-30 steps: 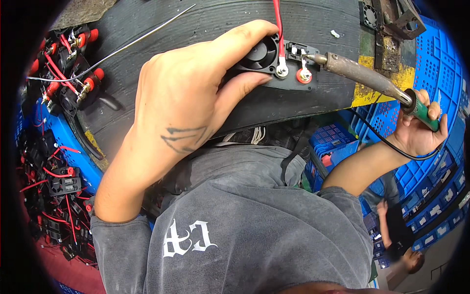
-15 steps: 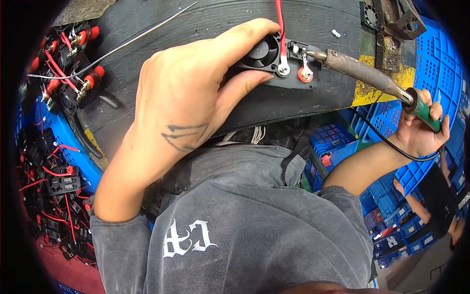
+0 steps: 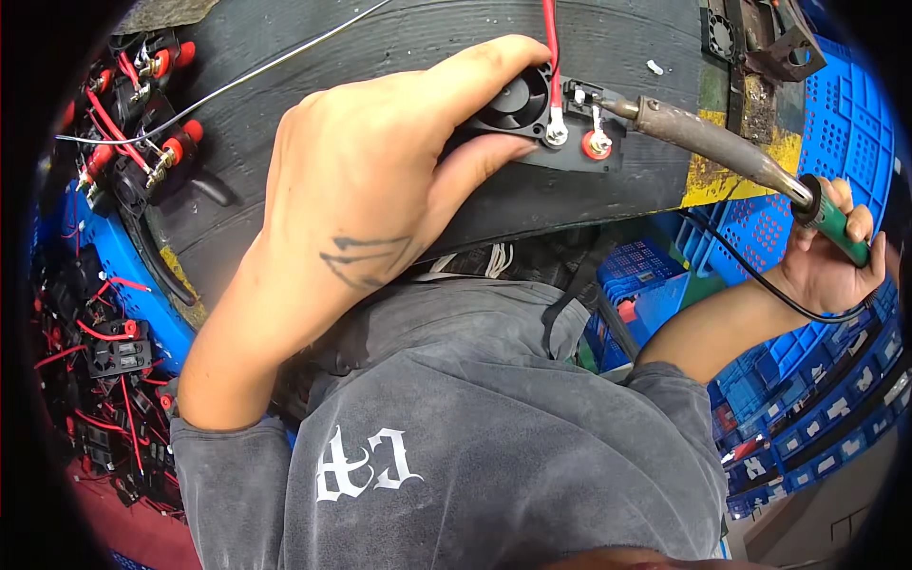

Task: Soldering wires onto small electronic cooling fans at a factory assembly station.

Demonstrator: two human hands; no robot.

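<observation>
My left hand (image 3: 366,171) grips a black panel with a small cooling fan (image 3: 518,100) on it, thumb at the near edge and fingers at the far side. A red wire (image 3: 553,57) runs to a silvery terminal (image 3: 557,133) beside the fan. Right of it sits another terminal with a red washer (image 3: 598,144). My right hand (image 3: 831,266) holds the green handle of a soldering iron (image 3: 727,150). The iron's tip points left and reaches the small metal contacts (image 3: 581,97) at the panel's far right part; whether it touches them is hard to tell.
A strand of solder wire (image 3: 285,65) stretches over the dark bench (image 3: 313,38). Similar wired parts (image 3: 161,152) lie at the left, with a heap of more (image 3: 114,380) below. A metal bracket (image 3: 788,52) stands at the right edge. Blue crates (image 3: 845,123) are beyond.
The panel and the soldering iron have shifted slightly right, with both hands still on them. A person seen at the far right is out of view now.
</observation>
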